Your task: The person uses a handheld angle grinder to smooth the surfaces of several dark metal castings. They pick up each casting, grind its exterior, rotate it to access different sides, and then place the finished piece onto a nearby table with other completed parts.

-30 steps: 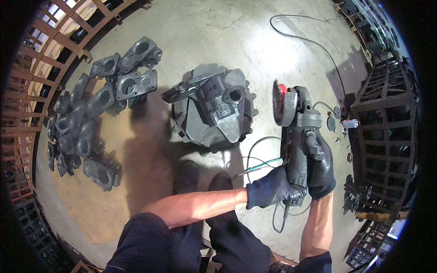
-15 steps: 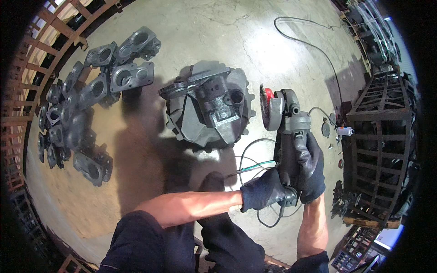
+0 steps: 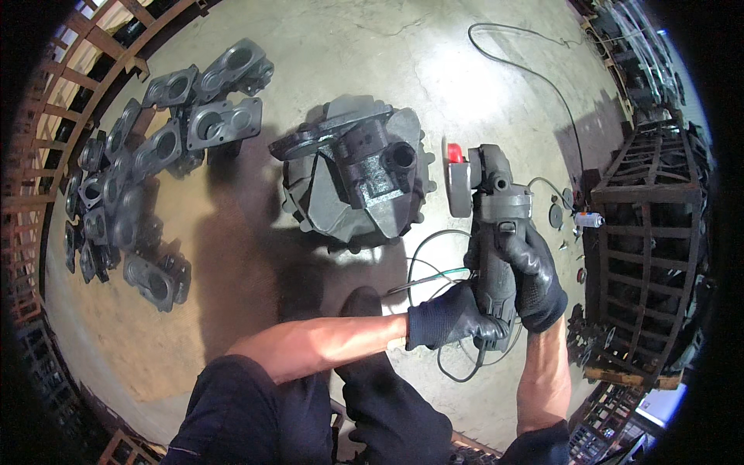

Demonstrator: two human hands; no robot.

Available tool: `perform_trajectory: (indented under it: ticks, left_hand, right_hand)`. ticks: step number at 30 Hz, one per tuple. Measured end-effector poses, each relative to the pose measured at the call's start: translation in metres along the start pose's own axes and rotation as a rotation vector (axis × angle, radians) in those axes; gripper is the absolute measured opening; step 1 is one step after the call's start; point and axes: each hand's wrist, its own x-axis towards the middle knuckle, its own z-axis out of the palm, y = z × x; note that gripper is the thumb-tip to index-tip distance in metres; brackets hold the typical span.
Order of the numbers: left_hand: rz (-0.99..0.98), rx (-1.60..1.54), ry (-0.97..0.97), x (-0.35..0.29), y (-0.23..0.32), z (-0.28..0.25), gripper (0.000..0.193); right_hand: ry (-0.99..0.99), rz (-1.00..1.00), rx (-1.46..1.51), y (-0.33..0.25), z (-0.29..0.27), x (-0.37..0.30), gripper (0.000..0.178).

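An angle grinder [image 3: 496,267] is held between my two gloved hands, its guarded head pointing away from me. My right hand [image 3: 536,273] wraps round the body from the right, the thumb lying near the front of the handle. Low on the grip, my left hand [image 3: 452,316] closes round the rear end near the cord. The wheel guard [image 3: 460,190] stands on edge at the head's left, with a red part [image 3: 454,153] showing above it. Left of the grinder, a dark metal casting [image 3: 370,167] rests on a round stand with a toothed rim [image 3: 318,203].
Several similar castings [image 3: 225,124] stand on a brown sheet [image 3: 174,341] at the left. A cord [image 3: 535,70] curves over the concrete floor. On the right are a spray can [image 3: 589,220], loose discs [image 3: 556,216] and a metal cage [image 3: 643,256].
The grinder has turned about its length, so the wheel that showed face-on at an angle is now edge-on behind its guard. My right hand has shifted slightly right.
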Motion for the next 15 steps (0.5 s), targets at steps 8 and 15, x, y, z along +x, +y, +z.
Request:
perform_trajectory:
  ticks: [8, 15]
  left_hand:
    - [0.003, 0.175, 0.051, 0.016, -0.005, 0.0, 0.019]
    - [0.016, 0.169, 0.12, 0.028, -0.018, -0.012, 0.035]
  right_hand:
    - [0.158, -0.021, -0.776, -0.027, 0.015, 0.012, 0.052]
    - [0.103, -0.163, -0.998, -0.023, 0.021, 0.036, 0.055]
